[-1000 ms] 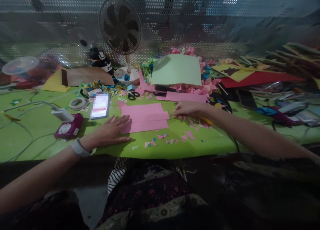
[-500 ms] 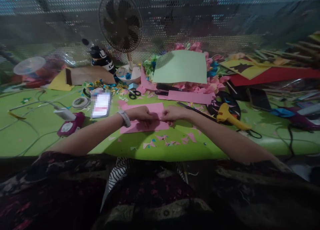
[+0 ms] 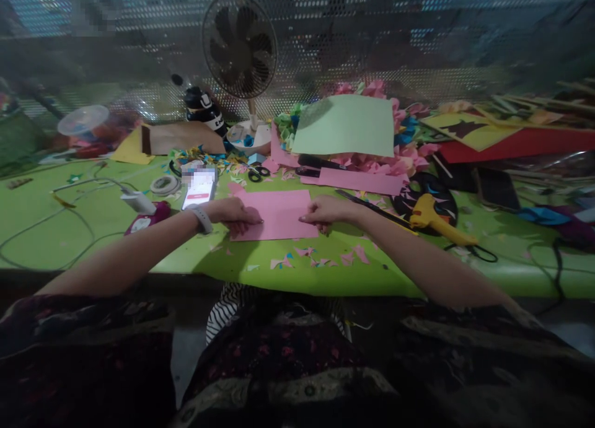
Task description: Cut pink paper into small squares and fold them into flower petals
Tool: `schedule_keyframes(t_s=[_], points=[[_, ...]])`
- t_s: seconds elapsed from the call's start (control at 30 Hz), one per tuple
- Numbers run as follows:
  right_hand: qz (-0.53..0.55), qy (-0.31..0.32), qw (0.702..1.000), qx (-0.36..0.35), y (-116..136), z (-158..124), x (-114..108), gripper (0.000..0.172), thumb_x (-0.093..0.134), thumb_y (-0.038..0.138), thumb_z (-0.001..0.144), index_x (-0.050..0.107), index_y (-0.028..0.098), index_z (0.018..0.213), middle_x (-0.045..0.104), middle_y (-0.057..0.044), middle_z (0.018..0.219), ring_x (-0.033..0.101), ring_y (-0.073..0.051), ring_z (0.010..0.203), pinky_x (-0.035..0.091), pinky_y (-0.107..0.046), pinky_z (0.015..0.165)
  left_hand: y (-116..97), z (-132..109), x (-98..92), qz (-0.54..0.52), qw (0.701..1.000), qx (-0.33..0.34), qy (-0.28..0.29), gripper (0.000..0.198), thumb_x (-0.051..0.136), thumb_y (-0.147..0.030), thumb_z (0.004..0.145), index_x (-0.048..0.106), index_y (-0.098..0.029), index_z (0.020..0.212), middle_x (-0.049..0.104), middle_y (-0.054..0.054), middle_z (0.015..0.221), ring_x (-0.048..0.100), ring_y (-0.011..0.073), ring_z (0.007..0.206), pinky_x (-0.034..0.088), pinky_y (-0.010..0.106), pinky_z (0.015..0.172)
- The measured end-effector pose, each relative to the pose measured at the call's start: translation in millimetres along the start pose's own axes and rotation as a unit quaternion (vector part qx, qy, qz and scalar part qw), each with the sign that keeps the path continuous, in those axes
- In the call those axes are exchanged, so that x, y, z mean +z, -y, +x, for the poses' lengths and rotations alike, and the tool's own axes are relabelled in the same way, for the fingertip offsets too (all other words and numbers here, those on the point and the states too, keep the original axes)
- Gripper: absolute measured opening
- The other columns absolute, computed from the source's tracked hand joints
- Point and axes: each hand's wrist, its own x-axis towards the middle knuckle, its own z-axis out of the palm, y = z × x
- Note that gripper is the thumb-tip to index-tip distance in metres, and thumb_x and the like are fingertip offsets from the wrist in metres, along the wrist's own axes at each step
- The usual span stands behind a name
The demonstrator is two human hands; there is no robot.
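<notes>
A pink sheet of paper (image 3: 281,214) lies just above the green tabletop between my hands. My left hand (image 3: 236,214) pinches its left side, thumb on top. At the right edge, my right hand (image 3: 323,212) grips the same sheet between thumb and fingers. Small pink paper scraps (image 3: 320,259) are scattered in front of it. Behind my right hand rests a folded pink strip (image 3: 360,181), and a long dark blade-like tool (image 3: 372,208) lies beside my right forearm. A lit phone (image 3: 199,188) stands close to my left wrist.
A yellow glue gun (image 3: 439,219) lies at the right. Black-handled scissors (image 3: 258,174), a roll of tape (image 3: 165,185) and a pale green sheet (image 3: 344,126) over pink pieces sit farther back. A fan (image 3: 239,47) stands behind. Cables (image 3: 79,211) and a purple socket box (image 3: 158,214) are leftward.
My hands have moved apart along the pink paper, the left one toward the left. The sheet's middle now shows flat where my fingers met before. The view has shifted slightly.
</notes>
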Motion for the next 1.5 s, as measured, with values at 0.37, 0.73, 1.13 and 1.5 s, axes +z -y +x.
schedule_keyframes(t_s=[0.37,0.73,1.13,1.5], points=[[-0.002,-0.036,0.999,-0.029,-5.0,-0.9,6.8,0.03,0.069,0.034,0.092,0.057,0.017,0.071,0.067,-0.001,0.062,0.066,-0.011,0.055,0.056,-0.023,0.055,52.4,-35.6,-28.4,0.003,0.996,-0.008,-0.092,0.048,0.083,-0.062,0.059,0.065,-0.018,0.053,0.066,0.006,0.056,0.057,0.0144,0.051,0.043,0.027,0.051],[-0.311,-0.263,0.913,0.022,-42.5,-62.2,-52.7,0.038,0.067,0.053,0.083,0.067,0.018,0.097,0.072,-0.014,0.108,0.066,-0.03,0.097,0.046,-0.034,0.068,-35.3,-6.4,26.7,0.207,0.883,0.355,-0.226,0.057,0.077,-0.064,0.071,0.07,-0.019,0.106,0.07,0.012,0.111,0.062,0.027,0.101,0.048,0.038,0.086],[-0.309,-0.178,0.932,0.066,-65.0,-66.2,-50.7,0.028,0.061,0.03,0.082,0.064,0.019,0.108,0.072,-0.01,0.104,0.065,-0.025,0.088,0.036,-0.03,0.062,-40.4,18.9,36.9,0.128,0.936,0.291,-0.15,0.045,0.076,-0.05,0.071,0.067,-0.018,0.102,0.07,0.009,0.101,0.064,0.0233,0.086,0.048,0.032,0.069],[-0.302,-0.189,0.934,-0.022,-62.3,-67.1,-47.6,0.033,0.059,0.027,0.078,0.068,0.021,0.109,0.072,-0.008,0.106,0.065,-0.025,0.092,0.042,-0.03,0.069,-41.1,13.5,41.3,0.115,0.932,0.297,-0.173,0.037,0.076,-0.047,0.073,0.063,-0.02,0.095,0.07,0.009,0.102,0.064,0.0237,0.086,0.05,0.035,0.071]])
